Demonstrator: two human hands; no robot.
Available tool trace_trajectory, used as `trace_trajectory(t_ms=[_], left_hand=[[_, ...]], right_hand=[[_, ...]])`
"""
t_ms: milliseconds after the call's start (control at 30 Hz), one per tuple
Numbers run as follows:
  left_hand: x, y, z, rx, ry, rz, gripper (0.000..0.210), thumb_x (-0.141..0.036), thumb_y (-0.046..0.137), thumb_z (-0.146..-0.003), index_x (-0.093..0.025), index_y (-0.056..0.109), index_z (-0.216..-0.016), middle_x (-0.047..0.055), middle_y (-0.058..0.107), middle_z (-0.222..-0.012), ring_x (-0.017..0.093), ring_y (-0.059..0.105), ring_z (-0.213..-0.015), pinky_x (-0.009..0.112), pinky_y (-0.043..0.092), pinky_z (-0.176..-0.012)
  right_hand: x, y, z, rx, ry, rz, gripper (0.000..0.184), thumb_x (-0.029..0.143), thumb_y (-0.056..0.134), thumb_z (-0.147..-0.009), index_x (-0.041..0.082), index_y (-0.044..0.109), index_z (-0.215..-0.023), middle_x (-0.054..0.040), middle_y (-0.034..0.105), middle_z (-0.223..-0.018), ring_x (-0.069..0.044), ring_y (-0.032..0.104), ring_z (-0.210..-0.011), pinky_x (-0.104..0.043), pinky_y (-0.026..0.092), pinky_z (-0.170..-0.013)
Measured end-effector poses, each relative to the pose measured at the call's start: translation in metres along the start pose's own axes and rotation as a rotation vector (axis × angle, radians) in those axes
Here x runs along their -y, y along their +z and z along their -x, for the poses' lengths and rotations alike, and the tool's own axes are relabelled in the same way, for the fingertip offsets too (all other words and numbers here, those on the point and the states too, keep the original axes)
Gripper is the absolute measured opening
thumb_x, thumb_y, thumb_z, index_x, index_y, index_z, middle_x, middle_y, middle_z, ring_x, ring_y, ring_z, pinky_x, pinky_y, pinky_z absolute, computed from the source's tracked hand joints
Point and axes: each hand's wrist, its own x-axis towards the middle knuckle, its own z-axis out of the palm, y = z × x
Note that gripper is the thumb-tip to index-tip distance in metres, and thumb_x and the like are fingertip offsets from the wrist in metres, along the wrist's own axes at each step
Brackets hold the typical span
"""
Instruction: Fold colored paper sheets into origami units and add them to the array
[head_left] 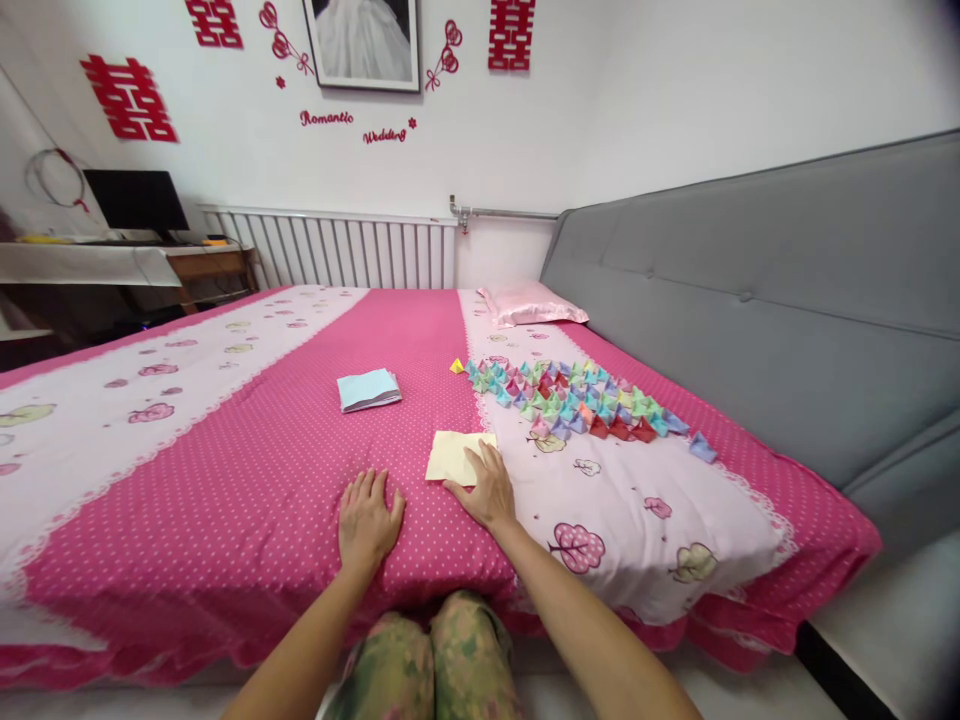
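Observation:
A pale yellow sheet of paper (448, 456) lies on the pink dotted bedspread in front of me. My right hand (489, 487) rests over its right side, fingers spread and touching it, hiding that corner. To the left of the sheet, my left hand (368, 519) lies flat on the bedspread with fingers stretched out and nothing in it. Farther off sits a stack of paper (369, 389) with a light blue sheet on top. On the right are rows of many small folded paper boats (562, 395) in several colours, with a yellow one (457, 367) at the left end.
The bed's pink and white bedspread (300, 450) spreads all around. A pink pillow (529, 302) lies at the far right, by a grey padded headboard (750, 280). Behind the bed are a radiator (360, 250) and, at left, a desk with a monitor (136, 203).

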Motion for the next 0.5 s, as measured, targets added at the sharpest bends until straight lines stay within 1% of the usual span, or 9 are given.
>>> trace_trajectory(t_ms=[233, 367, 433, 500], left_hand=[[0.0, 0.0, 0.0, -0.004, 0.008, -0.024, 0.05, -0.038, 0.036, -0.083, -0.009, 0.053, -0.119, 0.015, 0.053, -0.126, 0.027, 0.043, -0.121, 0.04, 0.026, -0.104], [0.0, -0.002, -0.001, 0.004, 0.012, -0.021, 0.05, -0.038, 0.036, -0.083, -0.009, 0.053, -0.12, 0.015, 0.052, -0.127, 0.027, 0.043, -0.121, 0.041, 0.026, -0.103], [0.002, -0.002, -0.001, 0.018, 0.011, -0.016, 0.049, -0.037, 0.037, -0.083, -0.009, 0.053, -0.119, 0.015, 0.053, -0.126, 0.027, 0.043, -0.12, 0.041, 0.027, -0.103], [0.004, -0.003, -0.001, 0.037, 0.007, 0.005, 0.049, -0.036, 0.036, -0.083, -0.009, 0.053, -0.12, 0.015, 0.052, -0.127, 0.027, 0.043, -0.121, 0.041, 0.026, -0.103]], right_hand=[[0.001, 0.001, -0.001, 0.013, -0.004, -0.015, 0.072, 0.06, 0.055, -0.07, 0.015, 0.049, -0.125, -0.0145, 0.039, -0.137, -0.03, 0.031, -0.128, -0.043, 0.025, -0.105], [0.0, 0.0, -0.001, 0.054, 0.014, -0.055, 0.075, 0.062, 0.054, -0.07, 0.014, 0.046, -0.127, -0.0145, 0.039, -0.137, -0.029, 0.034, -0.126, -0.043, 0.027, -0.105], [-0.001, 0.0, -0.005, 0.077, 0.039, -0.091, 0.075, 0.061, 0.051, -0.072, 0.012, 0.044, -0.128, -0.0152, 0.04, -0.136, -0.029, 0.035, -0.126, -0.043, 0.028, -0.104], [-0.003, 0.001, -0.015, 0.093, 0.074, -0.132, 0.072, 0.06, 0.045, -0.077, 0.009, 0.043, -0.129, -0.0162, 0.04, -0.136, -0.028, 0.034, -0.127, -0.042, 0.028, -0.105]])
